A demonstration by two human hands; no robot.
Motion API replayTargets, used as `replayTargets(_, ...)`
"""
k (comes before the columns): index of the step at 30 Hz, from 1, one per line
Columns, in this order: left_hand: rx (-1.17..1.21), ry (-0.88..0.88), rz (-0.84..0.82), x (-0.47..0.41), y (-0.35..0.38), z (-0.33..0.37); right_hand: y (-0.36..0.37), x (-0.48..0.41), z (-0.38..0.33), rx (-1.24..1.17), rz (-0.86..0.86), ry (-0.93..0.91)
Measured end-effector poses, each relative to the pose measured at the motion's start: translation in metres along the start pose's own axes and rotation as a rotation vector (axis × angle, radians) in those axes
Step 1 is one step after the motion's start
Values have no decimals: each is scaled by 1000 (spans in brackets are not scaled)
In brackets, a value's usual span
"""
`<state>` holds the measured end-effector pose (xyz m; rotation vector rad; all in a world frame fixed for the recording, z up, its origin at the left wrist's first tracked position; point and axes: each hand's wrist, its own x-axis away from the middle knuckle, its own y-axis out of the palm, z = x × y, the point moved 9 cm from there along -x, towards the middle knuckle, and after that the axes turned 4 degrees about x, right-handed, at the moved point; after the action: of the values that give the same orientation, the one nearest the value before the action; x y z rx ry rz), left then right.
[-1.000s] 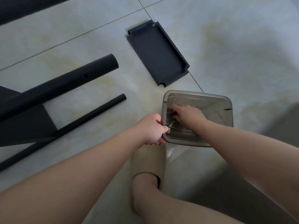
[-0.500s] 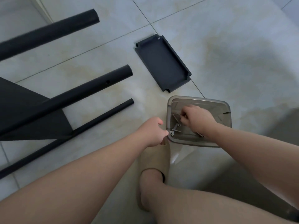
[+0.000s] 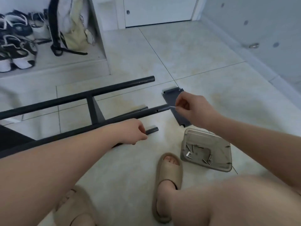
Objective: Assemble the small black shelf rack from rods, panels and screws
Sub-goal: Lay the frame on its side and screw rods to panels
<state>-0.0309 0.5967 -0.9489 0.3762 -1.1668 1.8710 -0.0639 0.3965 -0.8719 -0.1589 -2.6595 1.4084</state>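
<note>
While a screw (image 3: 172, 107) is pinched between thumb and forefinger of the right hand (image 3: 193, 110), its tip is held just beside the open end of the holed rod (image 3: 151, 112). The left hand (image 3: 130, 132) is curled round a thinner rod (image 3: 153, 130) near its end. A fastening step is judged to be in hand. Next, the screw must be lined up with the hole. The loose panel (image 3: 170, 95) is partly hidden under the right hand. A tray (image 3: 218, 144) of spare screws lies beside a slipper (image 3: 169, 173).
</note>
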Motion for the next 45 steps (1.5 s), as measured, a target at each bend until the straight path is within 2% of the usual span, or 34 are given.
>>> replayTargets(4,9,-25,99,48,-49,-40,14,-13,-99,-12,-93,-123)
replayTargets(7,111,-50,182,72,-71,-76,39,-17,-155,-34,-149,-114)
replayTargets(12,57,-70,346,79,-88,-129,99,-4,-177,-126,-218,-14)
replayTargets(18,143,-106,504,62,-108,-160,150,-5,-169,-208,-380,29)
replayTargets(28,364,-146,355,10,-97,-169,173,-29,-164,-245,-400,-11)
replayTargets(32,356,-164,218,-2,-83,-167,180,-31,-161,-257,-399,-9)
replayTargets(37,355,-179,276,-9,-88,-171,184,-34,-162,-251,-393,-7)
replayTargets(45,332,-160,262,-9,-90,-168,186,-32,-165,-126,-357,-59)
